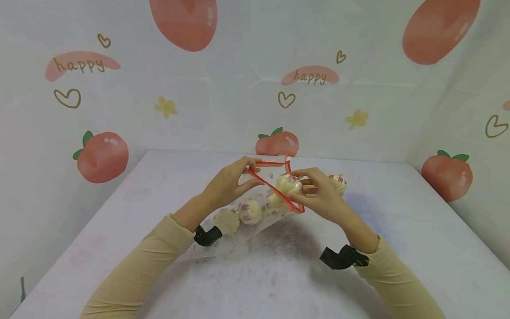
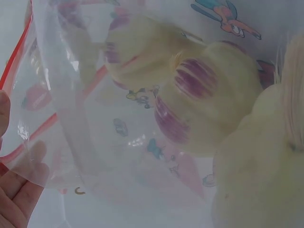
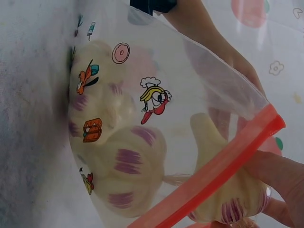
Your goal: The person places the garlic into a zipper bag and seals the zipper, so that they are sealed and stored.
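A clear zip bag [image 1: 239,239] with a red closure strip and cartoon prints slants across the table, mouth open to the right. My left hand [image 1: 225,184] holds the rim of its mouth between thumb and fingers. In my right hand [image 1: 322,194] is a garlic bulb [image 1: 287,182], pale with purple streaks, gripped at the mouth; the right wrist view shows its stem end inside, behind the red strip [image 3: 209,178]. Several more garlic bulbs [image 2: 204,99] lie inside the bag. Behind the right hand, another garlic bulb [image 1: 339,181] sits on the table, partly hidden.
The white table [image 1: 255,292] has faint stains and a bluish patch on the right. A white backdrop [image 1: 239,88] with printed fruit, hearts and "happy" lettering hangs behind it. Black straps with mounts [image 1: 338,258] sit at both wrists.
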`<state>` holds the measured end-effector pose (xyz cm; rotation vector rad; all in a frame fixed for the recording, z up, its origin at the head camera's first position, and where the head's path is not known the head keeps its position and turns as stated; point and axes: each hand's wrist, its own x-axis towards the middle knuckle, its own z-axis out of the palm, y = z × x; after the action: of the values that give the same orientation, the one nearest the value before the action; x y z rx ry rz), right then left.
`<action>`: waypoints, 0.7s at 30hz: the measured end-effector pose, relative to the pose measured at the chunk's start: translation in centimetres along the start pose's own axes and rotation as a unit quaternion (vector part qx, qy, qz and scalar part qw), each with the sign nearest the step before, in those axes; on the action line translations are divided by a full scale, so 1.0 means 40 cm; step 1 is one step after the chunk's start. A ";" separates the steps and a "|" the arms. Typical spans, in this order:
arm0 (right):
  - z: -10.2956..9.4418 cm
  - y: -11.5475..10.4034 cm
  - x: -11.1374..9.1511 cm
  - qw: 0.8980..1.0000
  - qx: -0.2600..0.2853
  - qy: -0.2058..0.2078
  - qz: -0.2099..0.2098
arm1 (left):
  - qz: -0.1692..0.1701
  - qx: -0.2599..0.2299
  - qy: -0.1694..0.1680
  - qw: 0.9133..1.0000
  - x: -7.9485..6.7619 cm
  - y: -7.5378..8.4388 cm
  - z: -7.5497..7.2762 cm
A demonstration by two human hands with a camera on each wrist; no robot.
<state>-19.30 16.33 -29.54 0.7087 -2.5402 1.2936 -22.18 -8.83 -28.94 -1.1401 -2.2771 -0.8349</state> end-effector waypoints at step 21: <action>0.025 0.010 0.014 0.999 -0.023 -0.035 -0.032 | 0.007 -0.002 0.006 1.000 0.005 0.007 0.005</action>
<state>-19.94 15.53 -30.19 0.8315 -2.5703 1.2071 -22.09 -8.43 -28.87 -1.1489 -2.2563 -0.8382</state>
